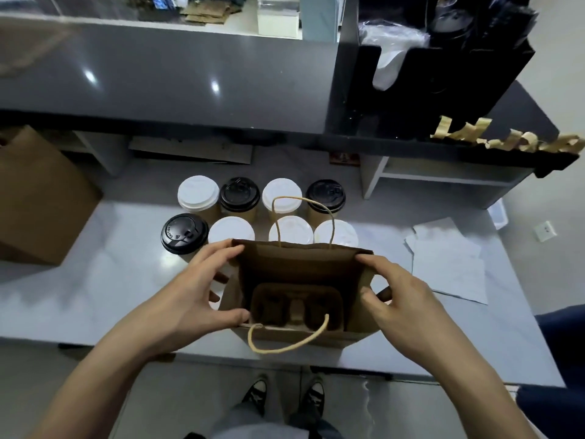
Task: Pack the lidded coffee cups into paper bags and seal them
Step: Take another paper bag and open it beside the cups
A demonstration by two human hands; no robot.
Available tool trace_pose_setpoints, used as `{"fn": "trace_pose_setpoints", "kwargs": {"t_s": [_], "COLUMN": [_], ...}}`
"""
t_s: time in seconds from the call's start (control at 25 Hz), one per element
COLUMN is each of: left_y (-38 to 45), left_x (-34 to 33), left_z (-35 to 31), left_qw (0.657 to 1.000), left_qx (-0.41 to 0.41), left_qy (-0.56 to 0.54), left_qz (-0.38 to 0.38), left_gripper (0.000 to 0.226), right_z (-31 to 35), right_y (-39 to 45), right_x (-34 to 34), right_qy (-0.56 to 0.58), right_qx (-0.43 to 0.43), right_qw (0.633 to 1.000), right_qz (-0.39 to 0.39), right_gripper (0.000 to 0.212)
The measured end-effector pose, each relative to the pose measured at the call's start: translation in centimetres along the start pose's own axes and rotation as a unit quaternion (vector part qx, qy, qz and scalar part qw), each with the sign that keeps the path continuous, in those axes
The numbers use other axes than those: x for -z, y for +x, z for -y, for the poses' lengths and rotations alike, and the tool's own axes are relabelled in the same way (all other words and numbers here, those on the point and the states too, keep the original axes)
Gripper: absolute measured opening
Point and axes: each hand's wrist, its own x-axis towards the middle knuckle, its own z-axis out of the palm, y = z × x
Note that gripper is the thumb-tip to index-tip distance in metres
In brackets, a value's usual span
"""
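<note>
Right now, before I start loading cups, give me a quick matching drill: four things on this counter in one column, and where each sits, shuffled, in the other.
Things
1. paper bag
2. cup carrier
3. cardboard box
4. white paper sheets

Places
A. at the counter's left edge
B. flat on the counter, right of the bag
C. held open between the left hand and the right hand
D. at the bottom, inside the bag

Pairs: 1-C, 2-D, 3-A, 4-B
</note>
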Motion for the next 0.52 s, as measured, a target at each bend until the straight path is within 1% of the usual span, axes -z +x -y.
{"fn": "trace_pose_setpoints", "kwargs": {"t_s": [0.08,0.24,0.32,0.52], "left_y": [-0.2,-0.8,-0.7,-0.2], "left_x": [-0.2,-0.5,-0.2,0.4], "left_z": [-0.1,-0.7,-0.8,-0.8], "left_qw": [1.000,0.999,0.999,0.999], "left_qx": [0.005,0.007,0.005,-0.004], "left_qy": [-0.003,0.011,0.022,0.033], "left_qz": [-0.018,-0.032,-0.028,-0.010], "left_gripper": [0.094,0.089,0.089,0.092], "right_z": [-0.4,-0.5,-0.2,0.4], "right_y": [0.1,0.2,0.4,0.6], "right_x": [0.0,-0.1,-0.2,-0.8], "right_qy": [-0.009,-0.014,-0.012,-0.004], "right_qx": [0.025,0.040,0.040,0.033], "right_qw": [1.000,0.999,0.999,0.999], "right_qz": [0.008,0.012,0.006,-0.013], "right_gripper": [0.046,0.052,0.053,0.048]}}
